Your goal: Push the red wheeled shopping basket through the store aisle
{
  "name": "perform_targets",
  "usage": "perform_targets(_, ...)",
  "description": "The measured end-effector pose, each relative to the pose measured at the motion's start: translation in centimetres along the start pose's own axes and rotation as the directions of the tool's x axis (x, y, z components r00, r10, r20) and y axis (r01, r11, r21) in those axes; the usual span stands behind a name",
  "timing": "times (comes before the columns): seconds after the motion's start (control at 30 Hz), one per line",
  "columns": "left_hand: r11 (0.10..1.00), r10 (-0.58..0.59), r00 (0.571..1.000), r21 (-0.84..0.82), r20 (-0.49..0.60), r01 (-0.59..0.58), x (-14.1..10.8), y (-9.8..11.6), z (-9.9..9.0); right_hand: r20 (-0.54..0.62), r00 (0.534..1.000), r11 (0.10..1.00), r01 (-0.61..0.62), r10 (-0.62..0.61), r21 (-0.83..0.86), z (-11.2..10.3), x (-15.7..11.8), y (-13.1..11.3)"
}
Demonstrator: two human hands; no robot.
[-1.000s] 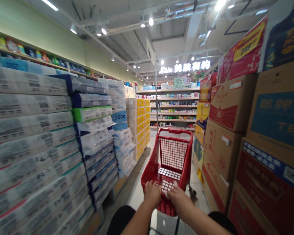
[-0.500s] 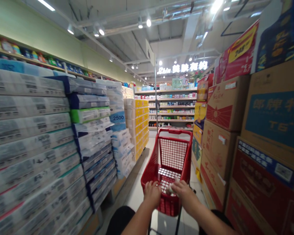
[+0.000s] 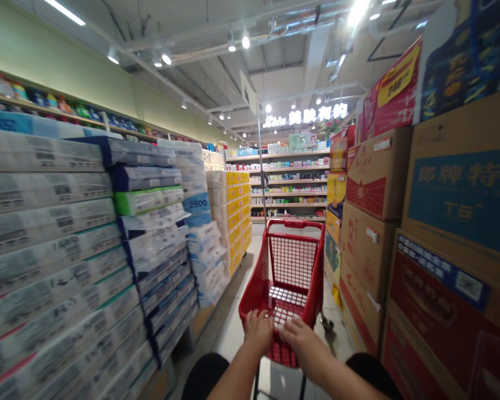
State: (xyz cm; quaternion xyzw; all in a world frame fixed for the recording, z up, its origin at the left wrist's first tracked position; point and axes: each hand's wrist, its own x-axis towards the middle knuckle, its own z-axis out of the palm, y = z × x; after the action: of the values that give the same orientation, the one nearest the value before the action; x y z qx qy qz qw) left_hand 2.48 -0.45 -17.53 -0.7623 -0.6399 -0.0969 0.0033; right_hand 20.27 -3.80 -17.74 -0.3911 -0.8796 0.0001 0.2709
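A red shopping cart (image 3: 294, 261) with a grid-patterned basket stands in front of me in the aisle. My left hand (image 3: 258, 331) rests on the cart's near edge, its fingers curled over the rim. Just to the right, my right hand (image 3: 302, 340) lies over the same near edge, fingers bent forward onto it; a small pale thing shows by its fingertips, too blurred to name. The handle bar is largely covered by both hands.
Stacks of wrapped paper packs (image 3: 45, 222) line the left side, with yellow-sided packs (image 3: 237, 208) beyond. Cardboard cartons (image 3: 370, 250) rise close on the right. Ahead are stocked shelves (image 3: 291, 180) and a thin pole (image 3: 261, 166).
My right hand has shifted left along the cart's near edge, closer to my left hand. A cart wheel now shows at the right, and the view has turned slightly.
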Motion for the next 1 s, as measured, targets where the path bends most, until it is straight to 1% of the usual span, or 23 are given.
perform_targets(0.07, 1.0, 0.002, 1.0, 0.001, 0.004, -0.002, -0.1, 0.1, -0.1, -0.033, 0.999, 0.999, -0.031, 0.03, -0.025, 0.2, -0.3, 0.0)
perform_targets(0.13, 1.0, 0.003, 1.0, -0.006, 0.01, -0.003, -0.1, 0.2, -0.4, -0.082, 0.993, 0.995, -0.086, 0.082, -0.053, 0.1, -0.6, 0.1)
perform_targets(0.17, 1.0, -0.003, 1.0, -0.012, 0.014, 0.003, -0.2, 0.3, -0.5, -0.098, 0.992, 0.994, -0.091, 0.084, -0.066, 0.0, -0.8, 0.1)
perform_targets(0.27, 1.0, -0.01, 1.0, -0.016, 0.02, 0.01, -0.2, 0.7, -0.7, -0.094, 0.996, 0.997, -0.011, 0.003, -0.077, -0.6, -1.2, 0.0)
perform_targets(0.33, 1.0, -0.006, 1.0, -0.009, 0.027, 0.007, -0.2, 0.9, -0.7, -0.076, 0.996, 0.998, 0.046, -0.05, -0.051, -0.8, -1.4, 0.0)
perform_targets(0.37, 1.0, -0.006, 1.0, -0.01, 0.022, 0.006, -0.2, 0.9, -0.7, -0.072, 0.996, 0.998, 0.055, -0.057, -0.031, -0.9, -1.5, 0.0)
perform_targets(0.5, 1.0, 0.024, 1.0, 0.006, 0.019, -0.024, -0.2, 1.0, -0.5, -0.113, 0.994, 1.0, 0.001, 0.003, 0.027, -0.6, -1.8, 0.4)
perform_targets(0.67, 0.998, 0.051, 0.997, 0.044, 0.062, -0.054, -0.1, 1.1, -0.5, -0.094, 0.993, 0.997, 0.075, -0.077, -0.018, -0.4, -2.1, 0.2)
perform_targets(0.8, 0.998, 0.049, 0.996, 0.047, 0.08, -0.053, -0.1, 1.2, -0.7, -0.128, 0.991, 0.999, 0.032, -0.036, -0.039, -0.9, -2.5, 0.3)
perform_targets(0.83, 0.998, 0.047, 0.996, 0.046, 0.081, -0.051, -0.1, 1.2, -0.7, -0.126, 0.991, 0.997, 0.045, -0.052, -0.06, -1.0, -2.7, 0.3)
perform_targets(0.9, 0.997, 0.052, 0.995, 0.055, 0.087, -0.057, -0.2, 1.2, -0.7, -0.093, 0.988, 0.987, 0.11, -0.121, -0.115, -0.9, -2.9, 0.4)
perform_targets(1.0, 0.995, 0.068, 0.993, 0.069, 0.092, -0.075, -0.2, 1.2, -0.8, -0.006, 0.977, 0.959, 0.209, -0.214, -0.191, -0.4, -3.2, 0.3)
